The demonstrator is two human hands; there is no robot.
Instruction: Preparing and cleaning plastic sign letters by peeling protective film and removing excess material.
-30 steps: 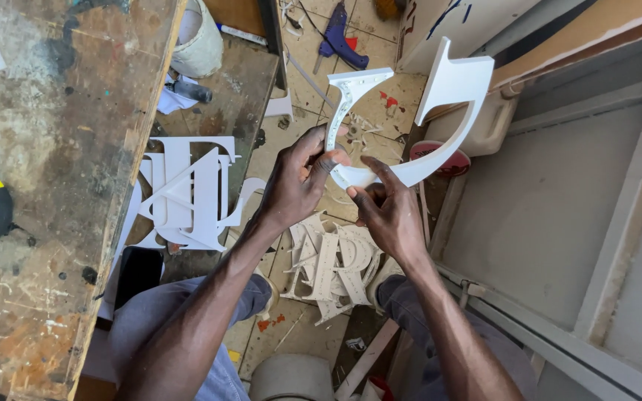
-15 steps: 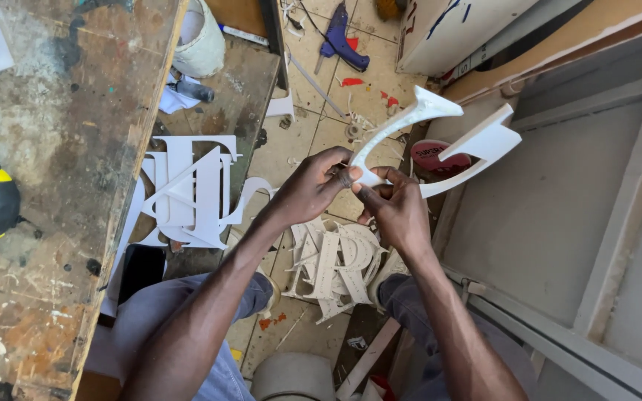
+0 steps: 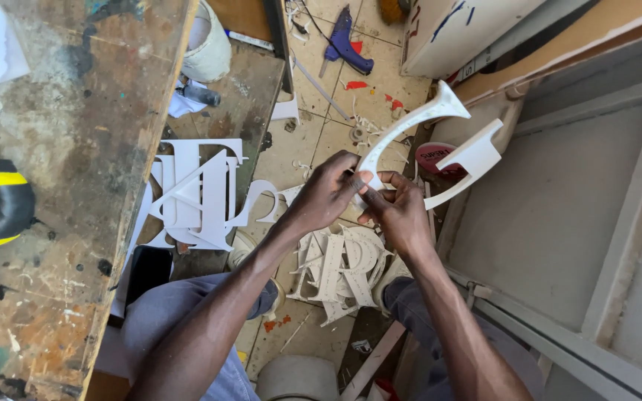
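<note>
Since a second ago, curved white cutout letter [image 3: 440, 141] has rotated, open ends now swung right. Left hand [image 3: 326, 194] and right hand [image 3: 399, 212] both keep a closed pinch grip on its lower curve, held over the lap, probably to work that edge. Floor [image 3: 313, 89] below: piled white letters [image 3: 339, 267], blue glue gun [image 3: 347, 44]. Paint-stained tabletop [image 3: 83, 148] to the left.

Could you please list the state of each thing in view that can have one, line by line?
White curved letter: held up in both hands.
Left hand: grip closed on the letter's lower end.
Right hand: grip closed on the same end.
Letters on the floor: piled loosely.
Letters on the low shelf: lying flat, overlapping.
Blue glue gun: lying on the floor.
</note>
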